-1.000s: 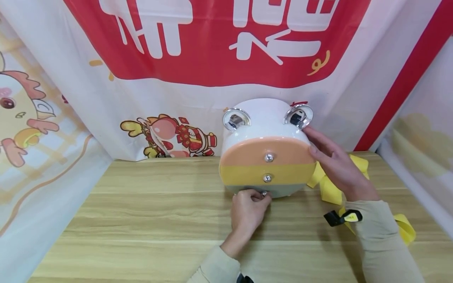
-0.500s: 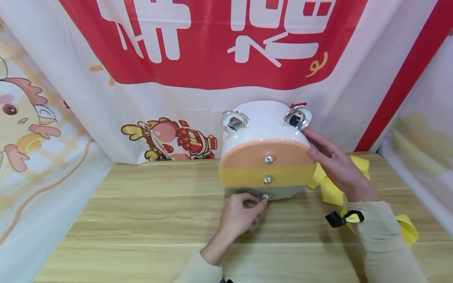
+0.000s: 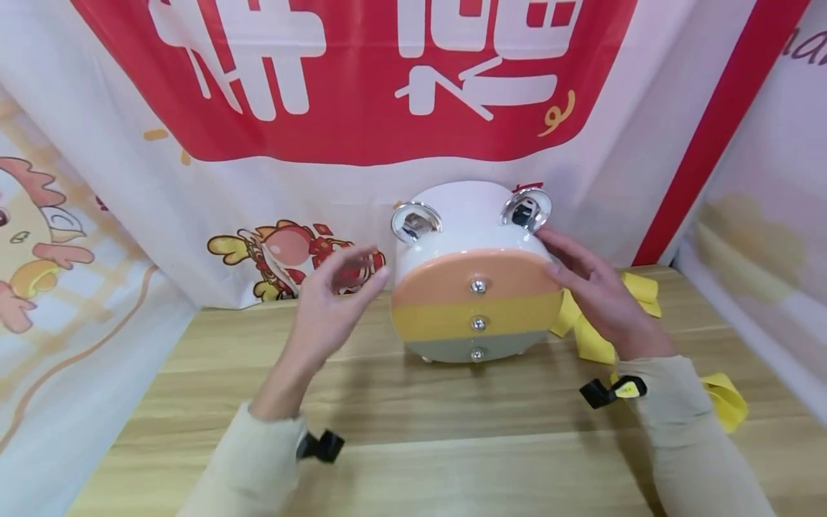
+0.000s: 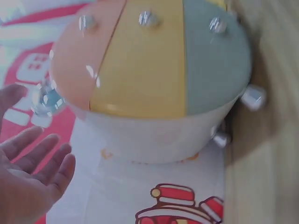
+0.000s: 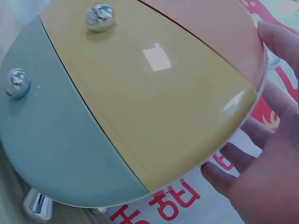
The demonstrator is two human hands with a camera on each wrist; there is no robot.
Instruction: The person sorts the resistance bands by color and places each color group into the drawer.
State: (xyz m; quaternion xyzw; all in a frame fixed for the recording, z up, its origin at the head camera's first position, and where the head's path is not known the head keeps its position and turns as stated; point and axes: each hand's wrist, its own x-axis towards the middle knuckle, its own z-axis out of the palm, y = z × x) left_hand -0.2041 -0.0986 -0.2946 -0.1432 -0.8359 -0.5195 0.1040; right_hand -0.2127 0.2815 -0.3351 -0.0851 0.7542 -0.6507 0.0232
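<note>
A small white drawer cabinet (image 3: 474,226) with an oval front stands on the wooden table against the back cloth. Its orange drawer (image 3: 439,276), yellow drawer (image 3: 439,321) and grey-green drawer (image 3: 446,350) all lie flush, each with a silver knob (image 3: 477,354). Two shiny silver ear-like pieces (image 3: 416,222) sit on top. My left hand (image 3: 326,309) hovers off the cabinet's left side, fingers parted and holding nothing. On the right side, my right hand (image 3: 604,301) rests with the thumb at the front edge and relaxed fingers along the wall (image 5: 275,154).
A yellow ribbon (image 3: 594,341) lies loosely on the table behind and under the right forearm. Printed cloth (image 3: 349,143) with red and white lettering hangs behind, and more cloth closes off both sides. Short silver feet (image 4: 253,96) lift the cabinet off the wooden tabletop (image 3: 388,409).
My left hand has let go of the bottom drawer's knob and moved up and left, away from the cabinet. The right hand stays at the cabinet's side. The head view has shifted slightly.
</note>
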